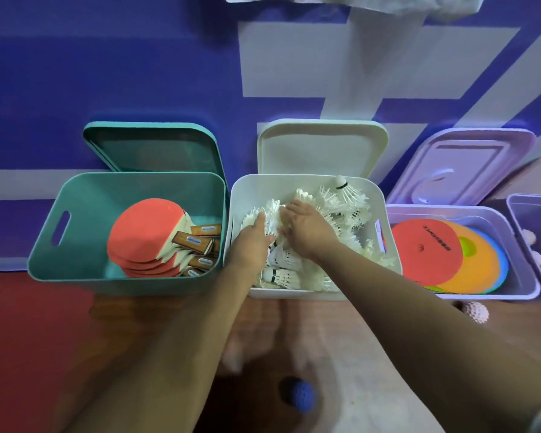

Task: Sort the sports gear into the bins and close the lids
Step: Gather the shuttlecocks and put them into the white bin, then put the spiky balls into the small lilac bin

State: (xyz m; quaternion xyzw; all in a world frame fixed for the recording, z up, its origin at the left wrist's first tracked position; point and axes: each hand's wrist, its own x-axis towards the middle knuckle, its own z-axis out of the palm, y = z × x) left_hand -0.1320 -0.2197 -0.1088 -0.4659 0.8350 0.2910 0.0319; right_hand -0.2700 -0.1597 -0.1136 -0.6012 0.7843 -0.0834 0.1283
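Both my hands are down in the white bin [310, 294], among the shuttlecocks [352, 214].

The fingertips of my left hand [254, 234] are buried in feathers, so I cannot tell its grip. My right hand [306, 228] lies spread, fingers nearly straight, pressing the pile. The front shuttlecock [282, 276] lies sideways, cork pointing left. The back shuttlecock [345, 189] stands cork-up. The white lid [322, 148] leans open behind.

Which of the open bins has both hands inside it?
The white bin in the middle, full of shuttlecocks: the left hand and right hand reach into it. The teal bin and lilac bin hold no hand.
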